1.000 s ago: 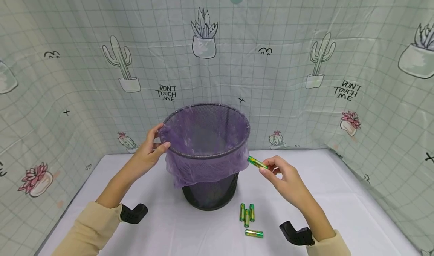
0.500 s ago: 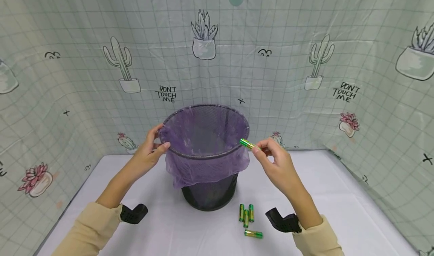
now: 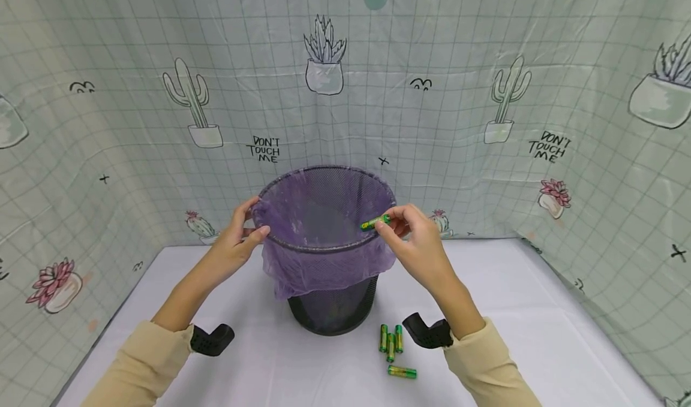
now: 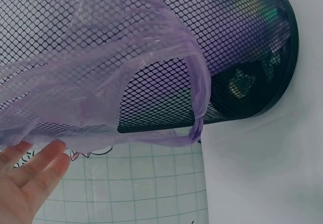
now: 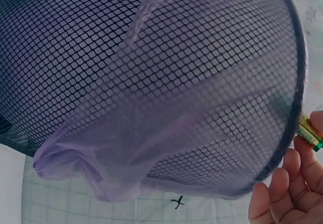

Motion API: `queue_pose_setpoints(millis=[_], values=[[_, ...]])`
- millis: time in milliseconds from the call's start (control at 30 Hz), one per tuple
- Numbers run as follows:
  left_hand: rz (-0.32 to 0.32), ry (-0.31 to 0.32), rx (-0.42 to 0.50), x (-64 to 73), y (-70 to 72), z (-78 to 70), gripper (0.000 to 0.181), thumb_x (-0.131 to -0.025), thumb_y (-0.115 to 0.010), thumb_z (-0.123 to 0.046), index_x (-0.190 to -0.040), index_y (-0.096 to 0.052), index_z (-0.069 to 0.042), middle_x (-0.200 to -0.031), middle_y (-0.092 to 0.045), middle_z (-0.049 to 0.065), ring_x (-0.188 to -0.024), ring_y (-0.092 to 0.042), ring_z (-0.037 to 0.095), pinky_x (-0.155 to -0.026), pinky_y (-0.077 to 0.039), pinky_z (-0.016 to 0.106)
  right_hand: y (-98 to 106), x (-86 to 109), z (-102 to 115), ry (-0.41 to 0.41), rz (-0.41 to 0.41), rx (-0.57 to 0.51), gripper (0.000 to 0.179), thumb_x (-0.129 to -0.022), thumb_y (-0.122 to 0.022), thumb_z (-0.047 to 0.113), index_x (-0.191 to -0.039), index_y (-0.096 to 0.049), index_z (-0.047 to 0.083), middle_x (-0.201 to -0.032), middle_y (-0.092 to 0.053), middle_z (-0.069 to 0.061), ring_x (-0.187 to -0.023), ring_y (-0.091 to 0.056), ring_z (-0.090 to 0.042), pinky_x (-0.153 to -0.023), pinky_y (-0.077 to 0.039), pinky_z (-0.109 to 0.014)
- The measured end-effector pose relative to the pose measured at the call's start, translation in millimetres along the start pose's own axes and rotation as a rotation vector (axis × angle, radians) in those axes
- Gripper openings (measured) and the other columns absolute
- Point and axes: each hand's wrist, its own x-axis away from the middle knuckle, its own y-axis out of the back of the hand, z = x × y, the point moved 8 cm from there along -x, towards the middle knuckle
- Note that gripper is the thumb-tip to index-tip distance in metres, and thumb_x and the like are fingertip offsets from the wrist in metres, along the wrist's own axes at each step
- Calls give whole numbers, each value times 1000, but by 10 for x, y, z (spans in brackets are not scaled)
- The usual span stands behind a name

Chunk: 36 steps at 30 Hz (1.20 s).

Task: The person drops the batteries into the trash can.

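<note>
A black mesh waste bin [image 3: 333,317] stands on the table, lined with a thin purple bag [image 3: 329,272] folded over its rim. My left hand [image 3: 234,245] touches the bin's left rim with thumb and fingers spread apart; in the left wrist view its straight fingers lie against the bag. My right hand [image 3: 418,242] pinches a green and gold AA battery [image 3: 372,222] between thumb and fingers, over the bin's right rim. The battery's free end points in over the opening. In the right wrist view, the battery [image 5: 310,131] shows at the rim's edge.
Several more green batteries [image 3: 391,347] lie on the white tabletop right of the bin, one [image 3: 402,371] turned crosswise nearer me. Greenish shapes [image 4: 242,82] show through the mesh at the bin's bottom. A cactus-print cloth [image 3: 432,119] hangs behind and at the sides.
My right hand has carried its battery up and left, from beside the bin to over its right rim. The left hand stays on the rim, and the loose batteries lie unchanged.
</note>
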Motion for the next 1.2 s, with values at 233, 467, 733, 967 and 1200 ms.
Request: queue_pose_setpoints(millis=[233, 467, 733, 967, 1200], values=[[3, -2, 20, 0, 20, -20, 68, -99, -41, -27, -148, 0, -6, -145, -19, 30, -121, -44, 45, -89, -43, 55, -39, -56, 30, -10, -1, -12, 21, -86, -66, 15, -99, -60, 0, -82, -51, -7, -75, -47, -17, -67, -41, -20], [-20, -31, 0, 6, 23, -34, 70, -98, -42, -37, -148, -3, -6, -143, -19, 33, -117, -46, 46, -83, -46, 51, -48, -69, 25, -18, -9, 0, 21, -84, -68, 15, -98, -62, 1, -80, -49, -7, -72, -46, -17, -64, -39, -20], [6, 7, 4, -2, 12, -12, 68, -99, -41, -29, -148, 0, -6, -146, -15, 32, -122, -42, 47, -89, -42, 57, -52, -42, -4, -23, -13, -23, 22, -85, -68, 16, -100, -62, 1, -80, -49, -6, -72, -47, -16, -64, -41, -20], [10, 13, 9, -3, 14, -4, 67, -99, -40, -28, -148, 1, -6, -146, -15, 31, -122, -42, 46, -89, -42, 57, -41, -13, -10, -6, -24, -36, 21, -85, -67, 14, -100, -61, 1, -81, -52, -6, -73, -48, -16, -66, -43, -20], [13, 6, 19, -3, 5, -34, 68, -99, -41, -26, -148, 1, -6, -146, -15, 31, -121, -42, 46, -88, -43, 56, 8, 153, -155, -48, -38, -62, 20, -88, -64, 17, -100, -57, 2, -84, -56, -8, -76, -50, -13, -68, -44, -19]])
